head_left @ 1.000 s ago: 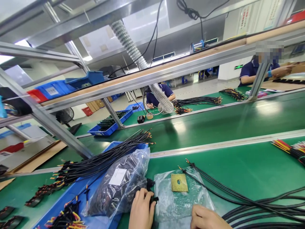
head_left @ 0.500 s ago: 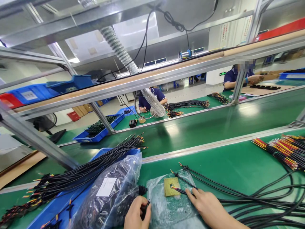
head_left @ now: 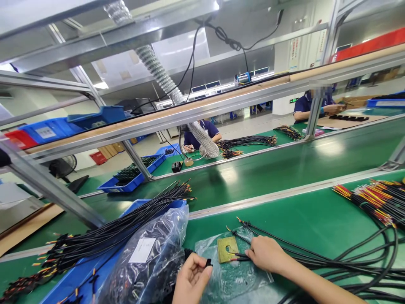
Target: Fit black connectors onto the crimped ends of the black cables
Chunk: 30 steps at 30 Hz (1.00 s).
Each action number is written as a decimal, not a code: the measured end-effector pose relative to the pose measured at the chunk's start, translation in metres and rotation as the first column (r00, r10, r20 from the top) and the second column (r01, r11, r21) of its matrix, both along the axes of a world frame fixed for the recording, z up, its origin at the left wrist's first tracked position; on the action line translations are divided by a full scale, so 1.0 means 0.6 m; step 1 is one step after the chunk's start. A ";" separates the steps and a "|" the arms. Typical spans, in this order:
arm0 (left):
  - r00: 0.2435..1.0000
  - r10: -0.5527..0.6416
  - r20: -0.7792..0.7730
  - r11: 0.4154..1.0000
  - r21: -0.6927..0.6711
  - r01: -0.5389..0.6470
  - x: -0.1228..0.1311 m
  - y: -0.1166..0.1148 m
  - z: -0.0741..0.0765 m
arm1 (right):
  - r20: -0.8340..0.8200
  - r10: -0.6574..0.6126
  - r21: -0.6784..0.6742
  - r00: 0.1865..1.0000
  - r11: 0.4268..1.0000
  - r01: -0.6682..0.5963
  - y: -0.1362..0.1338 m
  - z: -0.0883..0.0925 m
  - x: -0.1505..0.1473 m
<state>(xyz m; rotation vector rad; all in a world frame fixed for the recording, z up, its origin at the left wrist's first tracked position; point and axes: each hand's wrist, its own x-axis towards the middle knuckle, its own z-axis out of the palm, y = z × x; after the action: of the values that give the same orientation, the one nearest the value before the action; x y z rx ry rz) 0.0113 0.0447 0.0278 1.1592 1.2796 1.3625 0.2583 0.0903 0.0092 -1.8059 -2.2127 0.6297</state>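
My left hand (head_left: 193, 276) pinches a small black part (head_left: 209, 262) between thumb and fingertips, just below a yellow square pad with a hole in its middle (head_left: 223, 250). The fingers of my right hand (head_left: 267, 254) are closed round a black cable (head_left: 243, 256), whose stripped coloured wire ends lie over the lower right of the pad. The pad rests on a clear plastic bag (head_left: 218, 280) spread on the green table. More black cables (head_left: 311, 253) run from beside my right hand towards the right edge.
Left of my hands, a filled clear bag with a white label (head_left: 167, 223) and a bundle of black cables (head_left: 126, 221) lie across a blue bin (head_left: 74, 276). Another cable bundle (head_left: 376, 198) lies at the right. A metal frame (head_left: 247, 97) crosses ahead; two people work beyond it.
My left hand has moved slightly right and turned, bringing the black part into view. My right hand has risen a little and closed its fingers on the cable; the wire ends shifted away from the pad's hole.
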 end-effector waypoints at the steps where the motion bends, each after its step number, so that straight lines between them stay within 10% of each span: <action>1: 0.998 -0.017 0.066 1.000 -0.017 0.018 0.005 0.002 0.005 | -0.048 0.022 -0.015 0.999 1.000 -0.023 -0.001 0.000 0.002; 6: 0.911 -0.017 0.412 0.987 -0.140 0.082 0.033 0.010 0.018 | -0.346 0.132 -0.052 0.929 0.986 -0.160 -0.040 0.005 0.010; 11: 0.811 0.059 0.582 0.956 -0.266 0.121 0.061 0.014 0.001 | -0.621 0.065 0.056 0.781 0.998 -0.039 -0.082 0.005 0.005; 30: 0.870 -0.093 0.484 0.970 -0.154 0.189 0.063 -0.006 -0.057 | -0.585 0.070 0.287 0.808 0.950 0.125 -0.114 -0.004 -0.004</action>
<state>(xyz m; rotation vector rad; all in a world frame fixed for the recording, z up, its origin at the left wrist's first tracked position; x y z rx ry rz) 0.0490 0.0413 -0.0062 0.7049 0.9266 1.2750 0.2559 0.0220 0.0066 -1.2533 -1.7342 0.6728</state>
